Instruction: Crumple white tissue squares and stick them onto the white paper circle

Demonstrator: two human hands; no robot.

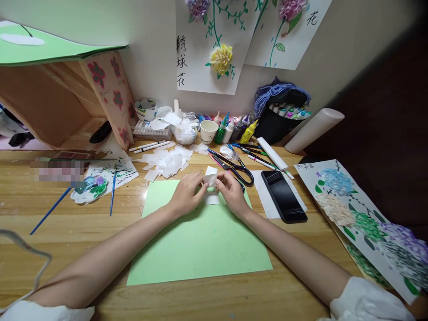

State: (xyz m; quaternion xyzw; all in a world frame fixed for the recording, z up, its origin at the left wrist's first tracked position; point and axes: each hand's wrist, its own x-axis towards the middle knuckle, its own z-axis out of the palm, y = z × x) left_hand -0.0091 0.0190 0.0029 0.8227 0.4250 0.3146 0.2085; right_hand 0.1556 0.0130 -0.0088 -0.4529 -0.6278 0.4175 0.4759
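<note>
Between my two hands, over the upper part of a light green sheet [200, 245], is a small piece of white paper [210, 179]. My left hand [189, 192] pinches its left side between thumb and fingers. On the right side, the fingers of my right hand [232, 192] are closed on the same piece. Another white paper piece [211, 199] lies on the green sheet just below my fingertips. A heap of white paper pieces [169, 161] lies beyond my left hand. Black-handled scissors [245, 175] rest just beyond my right hand.
A black phone [284, 196] lies on white paper at the right, near a flower picture [364, 223]. Paint bottles [230, 130], a paper cup [208, 132] and a black pen holder [277, 122] line the wall. Paintbrushes [113, 189] and a paint palette [90, 189] are at the left.
</note>
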